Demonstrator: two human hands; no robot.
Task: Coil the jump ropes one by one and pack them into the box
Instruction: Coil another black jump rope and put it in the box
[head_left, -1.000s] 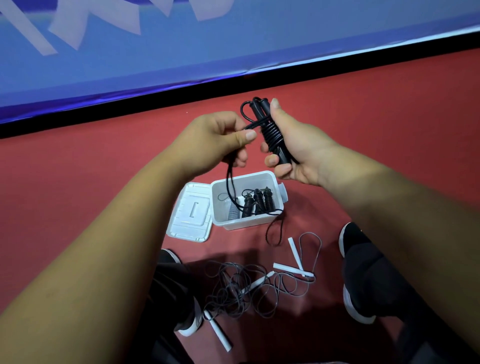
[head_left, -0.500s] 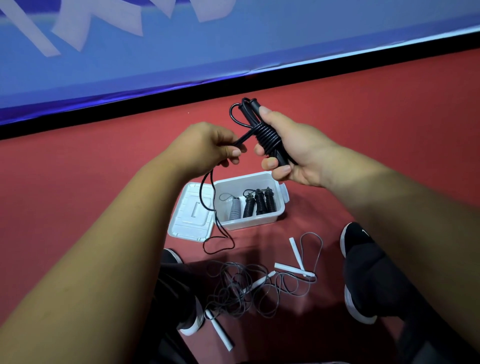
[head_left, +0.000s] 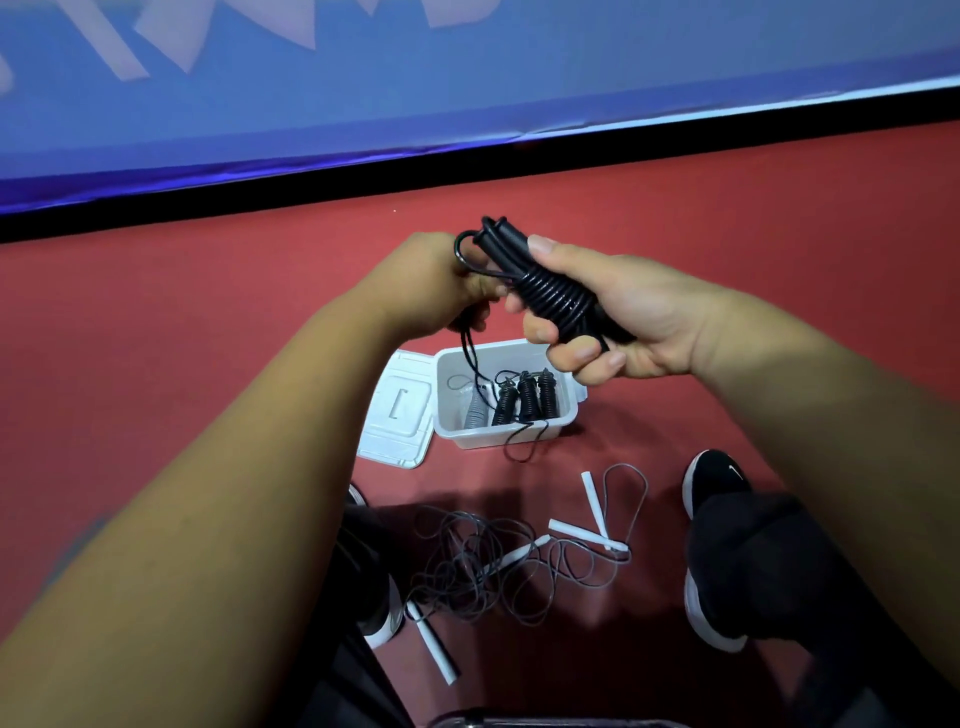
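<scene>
Left hand (head_left: 431, 283): fingers curled tight round the free black cord (head_left: 470, 358). A small loop of it shows above the knuckles, and the tail hangs from under the fist down into the box.

Below the left hand and slightly left of it, the white lid (head_left: 397, 415) lies flat on the red floor (head_left: 208, 312), touching the box's left wall.

White box (head_left: 519, 439), open, sits on the floor under the gap between the two hands. Inside are one grey coiled rope (head_left: 475, 413) and three black coiled ropes (head_left: 527, 400) side by side. A thin black loop spills over the near wall.

Black jump rope (head_left: 556, 301) — handles together, cord wound round them in close turns — is held between the hands and tilted, upper end toward the left hand.

Right hand (head_left: 623, 312): grasps the wound bundle, thumb laid along the top, fingers wrapped underneath.

Lower, nearer the person than both hands — a tangle of loose grey ropes (head_left: 483, 566) with white handles (head_left: 592, 501) lies on the floor. A black shoe (head_left: 719, 473) stands to its right, below the right wrist.
</scene>
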